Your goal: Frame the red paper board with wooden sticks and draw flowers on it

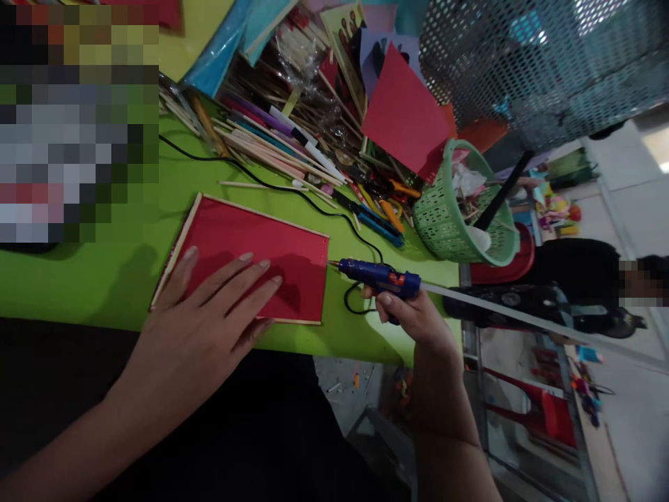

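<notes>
A person works at a bright green bench [104,279], seen from above and slightly tilted. The left hand [209,314] lies flat, fingers [245,275] spread and straight, pressing on the near left part of a red card [282,258]. The card lies flat on the bench, close to its near edge. Thin pale sticks [175,247] line the card's left, far and near edges like a frame.

The right hand [412,317] is closed around the handle of a blue glue gun [379,275] with an orange trigger. The gun is held level, its tip pointing left and sitting just beside the card's right edge; whether the tip touches the card cannot be told. A long pale glue stick [523,317] juts from the back of the gun to the right, out past the bench. A black cord [272,187] runs from the gun across the bench, behind the card, to the far left.

Beyond the card lies a heap of sticks, pens and markers [282,143]. To its right are scissors with orange handles [391,199], then a green basket [444,223], tipped over, holding scraps. A red paper sheet [402,115] leans above the basket. A grey mesh bin [543,63] fills the upper right corner. Red plastic chairs [548,411] stand on the floor at the lower right.
</notes>
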`<state>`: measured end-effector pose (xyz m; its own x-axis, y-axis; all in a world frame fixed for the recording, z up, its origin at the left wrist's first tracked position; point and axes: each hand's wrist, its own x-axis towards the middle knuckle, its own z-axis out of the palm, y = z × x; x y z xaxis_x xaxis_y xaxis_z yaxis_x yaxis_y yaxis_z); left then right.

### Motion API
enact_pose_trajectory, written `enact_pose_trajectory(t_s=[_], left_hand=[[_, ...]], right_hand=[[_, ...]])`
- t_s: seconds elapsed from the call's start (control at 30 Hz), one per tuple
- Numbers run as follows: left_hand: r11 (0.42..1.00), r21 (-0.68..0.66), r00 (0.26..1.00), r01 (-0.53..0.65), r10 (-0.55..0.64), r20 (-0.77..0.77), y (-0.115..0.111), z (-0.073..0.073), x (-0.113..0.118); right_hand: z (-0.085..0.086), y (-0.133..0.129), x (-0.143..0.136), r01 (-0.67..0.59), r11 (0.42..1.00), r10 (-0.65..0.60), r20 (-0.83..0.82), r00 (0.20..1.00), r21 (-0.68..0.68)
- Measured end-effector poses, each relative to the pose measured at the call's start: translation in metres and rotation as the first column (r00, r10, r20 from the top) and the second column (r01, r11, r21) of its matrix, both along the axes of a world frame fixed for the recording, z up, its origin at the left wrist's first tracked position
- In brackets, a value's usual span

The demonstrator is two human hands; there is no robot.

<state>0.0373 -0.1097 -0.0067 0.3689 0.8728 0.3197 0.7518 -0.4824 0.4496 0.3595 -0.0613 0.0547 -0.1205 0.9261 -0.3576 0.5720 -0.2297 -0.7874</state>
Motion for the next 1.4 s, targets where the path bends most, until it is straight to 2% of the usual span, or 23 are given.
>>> enact_pose_trajectory(t_s=[0.13,0.3,0.43,0.57,0.73,0.93,1.4], left_hand=[[0.998,-0.001,0.995,0.058,-0.058,-0.081,0.005,-0.006,0.003],[1.000,0.016,0.996,-0.016,0.018,-0.092,0.012,-0.010,-0.005],[0.999,0.038,0.997,-0.027,0.030,-0.077,0.009,-0.009,-0.002],[0.999,0.037,1.000,-0.010,0.011,-0.028,0.005,-0.011,0.005],[0.998,0.065,0.999,-0.012,0.015,-0.050,0.005,-0.015,0.007],[0.992,0.123,0.998,-0.011,0.018,-0.061,0.006,-0.015,0.006],[0.990,0.140,0.998,-0.025,0.032,-0.052,0.005,-0.018,0.006]], right_hand=[[0.003,0.001,-0.006,0.016,1.000,-0.016,-0.071,0.997,0.010],[0.001,0.004,-0.010,0.021,1.000,-0.020,-0.091,0.996,0.011],[-0.002,0.012,-0.017,0.019,0.999,-0.016,-0.120,0.993,0.027],[-0.008,0.021,-0.020,-0.016,0.999,0.018,-0.057,0.998,0.030],[-0.014,0.027,-0.020,-0.009,0.999,0.009,-0.001,1.000,0.050],[-0.013,0.028,-0.025,-0.032,0.999,0.032,0.023,0.999,0.041],[-0.015,0.025,-0.019,-0.030,0.997,0.021,0.122,0.992,0.074]])
